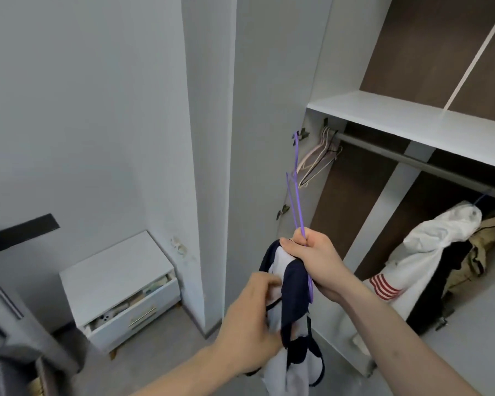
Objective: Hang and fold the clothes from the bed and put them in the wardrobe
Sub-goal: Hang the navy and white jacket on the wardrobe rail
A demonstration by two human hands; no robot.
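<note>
Before the open wardrobe [383,110], both hands' fingers grasp: right [315,261] hanger [296,190], left [252,324] garment [292,284].

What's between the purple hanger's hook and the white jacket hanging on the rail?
In the head view, empty hangers on the rail, then bare rail, separate the purple hanger from the white jacket.

Soft, even daylight fills the room, with no glare. Shade gathers under the wardrobe shelf [412,115], around the hanging rail [397,151]. The wide lens bows the walls and shelf lines towards the edges. The left hand [252,318] is motion-blurred; everything looks slightly soft.
</note>
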